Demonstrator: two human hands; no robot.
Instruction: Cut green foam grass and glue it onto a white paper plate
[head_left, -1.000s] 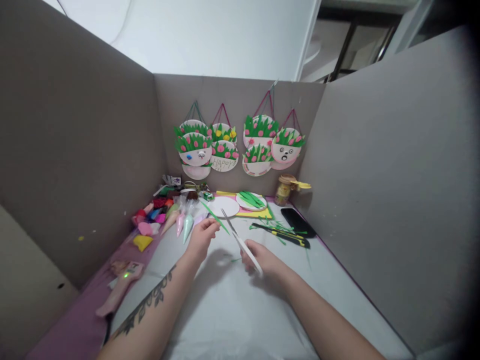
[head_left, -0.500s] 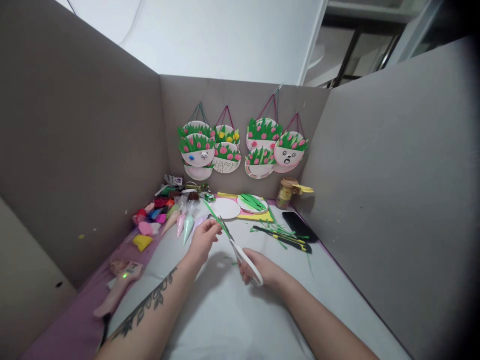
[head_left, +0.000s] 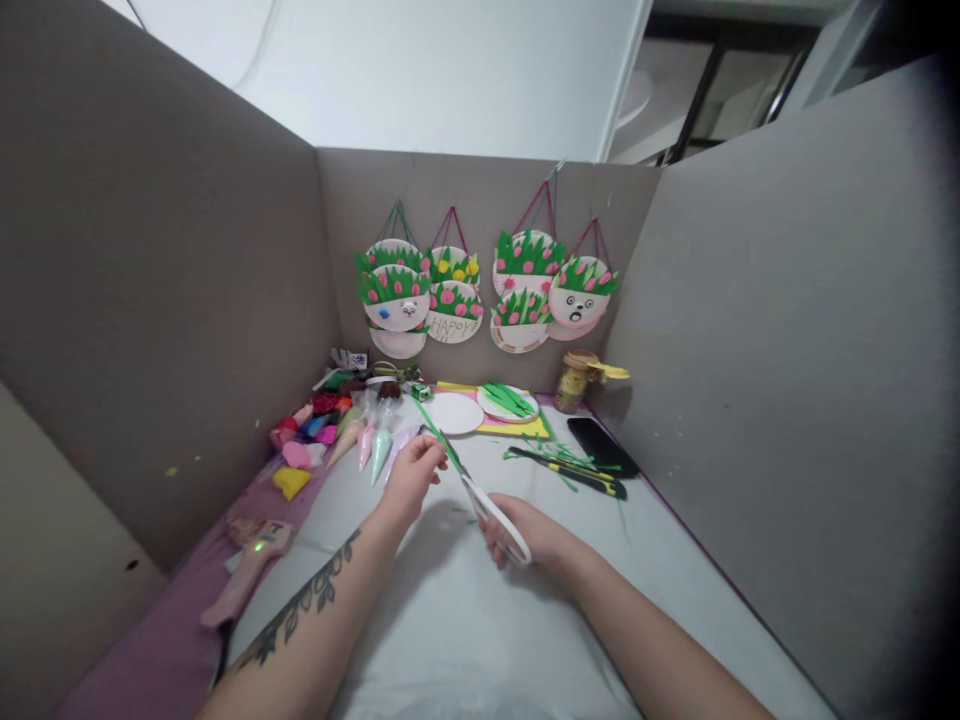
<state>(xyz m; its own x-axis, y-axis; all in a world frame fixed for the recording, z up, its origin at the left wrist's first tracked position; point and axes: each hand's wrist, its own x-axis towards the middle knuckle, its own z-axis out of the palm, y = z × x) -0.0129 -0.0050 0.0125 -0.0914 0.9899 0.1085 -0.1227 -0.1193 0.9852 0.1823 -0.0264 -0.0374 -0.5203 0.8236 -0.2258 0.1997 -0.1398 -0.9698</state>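
My left hand [head_left: 415, 473] is closed on a thin green paper strip [head_left: 431, 424], which sticks out up and to the left. In my right hand [head_left: 517, 528] are white-handled scissors [head_left: 491, 508], fingers wrapped round the handles. The scissor blades lie along the strip, just right of my left fingers. Beyond them stand a bare white paper plate [head_left: 454, 413] and another plate [head_left: 534, 411] bearing several green strips [head_left: 508, 400]. Green scraps [head_left: 555, 455] lie on the table to the right.
Black-and-yellow tools [head_left: 592, 482], a black phone [head_left: 600, 445] and a jar [head_left: 572, 385] are at the right. Coloured clay [head_left: 291, 482], piping bags [head_left: 381, 450] and a pink glue gun [head_left: 244, 585] lie left. Decorated plates [head_left: 581, 300] hang on the back panel [head_left: 480, 170].
The view has shifted slightly. Both hands keep their hold on the strip and the scissors, with only a very small movement between them.
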